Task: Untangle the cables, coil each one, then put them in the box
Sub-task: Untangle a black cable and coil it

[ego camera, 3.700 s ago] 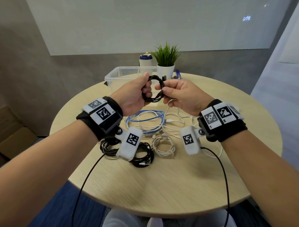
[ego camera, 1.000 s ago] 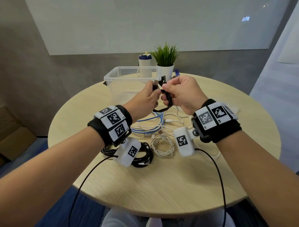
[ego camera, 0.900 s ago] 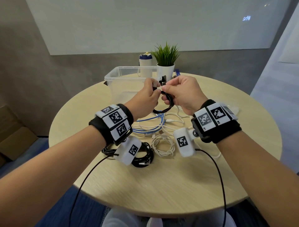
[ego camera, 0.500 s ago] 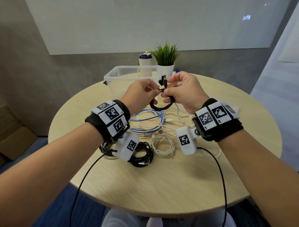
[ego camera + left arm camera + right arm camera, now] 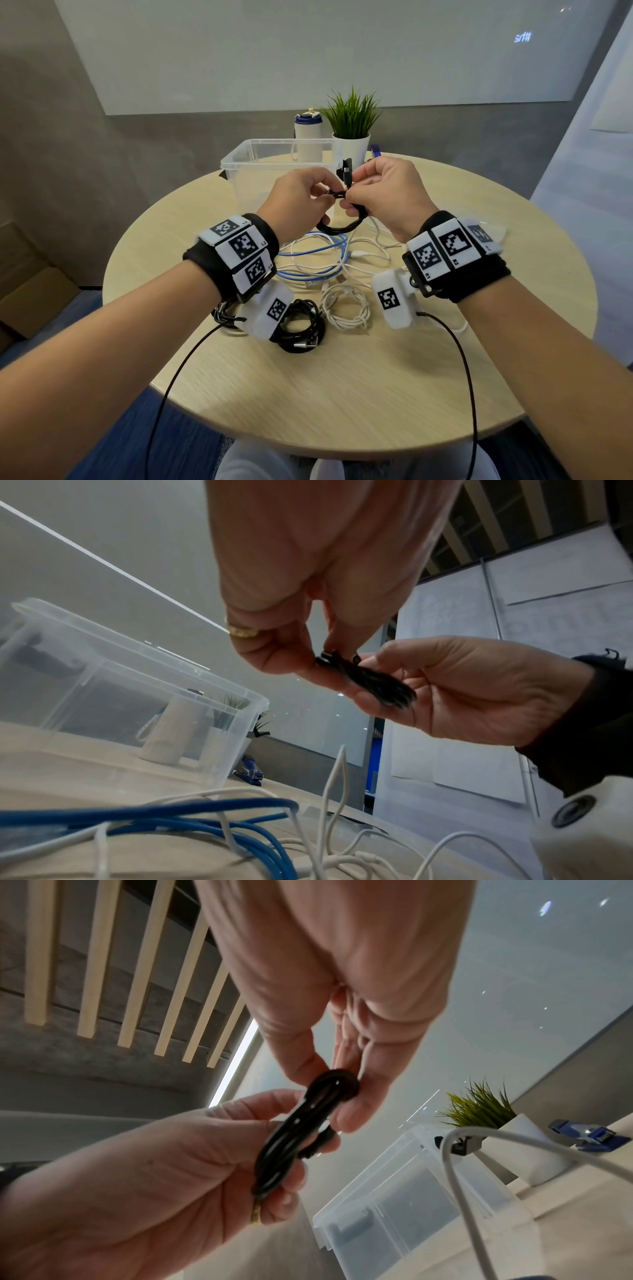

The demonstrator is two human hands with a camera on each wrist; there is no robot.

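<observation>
Black wristbands, white tag markers

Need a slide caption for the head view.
Both hands pinch a black cable coil above loose cables, before a clear box.

Black cable: was an open round coil 3.7 s ago, now I've squeezed it into a flatter bundle. My left hand and right hand moved closer together (plug end now sticks up).

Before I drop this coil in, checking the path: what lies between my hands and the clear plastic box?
Nothing: in the head view only bare wooden tabletop separates the clear plastic box from the small black cable coil.
</observation>
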